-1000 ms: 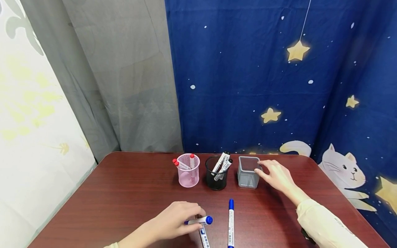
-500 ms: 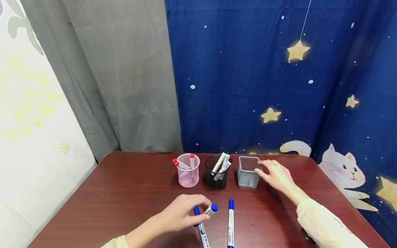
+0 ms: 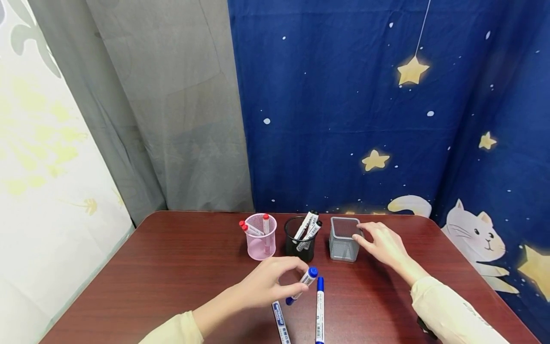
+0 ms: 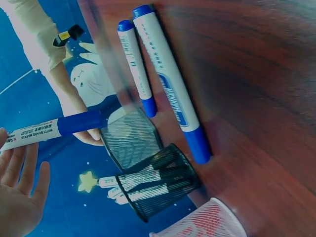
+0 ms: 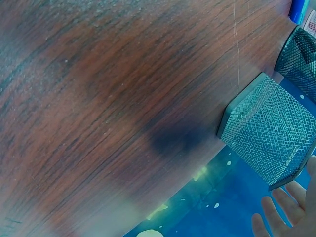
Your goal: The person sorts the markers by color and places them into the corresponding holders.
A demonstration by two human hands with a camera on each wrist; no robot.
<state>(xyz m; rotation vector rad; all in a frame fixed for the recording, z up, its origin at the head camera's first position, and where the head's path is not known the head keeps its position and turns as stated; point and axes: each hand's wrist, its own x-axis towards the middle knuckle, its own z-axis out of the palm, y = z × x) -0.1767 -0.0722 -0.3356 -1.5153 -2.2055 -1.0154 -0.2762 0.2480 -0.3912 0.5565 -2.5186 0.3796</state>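
Note:
A white whiteboard marker (image 3: pixel 302 285) with blue ends is pinched between the thumb and fingers of my left hand (image 3: pixel 275 282). It is raised and tilted, blue end up, in the head view; the left wrist view shows its long blue cap (image 4: pixel 81 122). My right hand (image 3: pixel 384 242) holds the rim of a square grey mesh pen holder (image 3: pixel 343 248) at its right side, thumb at the front corner. No pens show in that holder. Two more blue markers lie on the table: a thicker one (image 3: pixel 281 324) below my left hand and a slimmer one (image 3: pixel 320 310) to its right.
A round black mesh holder (image 3: pixel 296 253) with several black-capped markers stands left of the grey one. Further left is a pink mesh holder (image 3: pixel 260 248) with red-capped markers. Behind the brown table (image 3: pixel 193 248) hang grey (image 3: pixel 180 119) and blue star-patterned (image 3: pixel 322 95) curtains.
My left hand has lifted its marker and carried it forward and right, turning it from nearly level to tilted. The thick marker below is more uncovered. My right hand stays at the grey holder.

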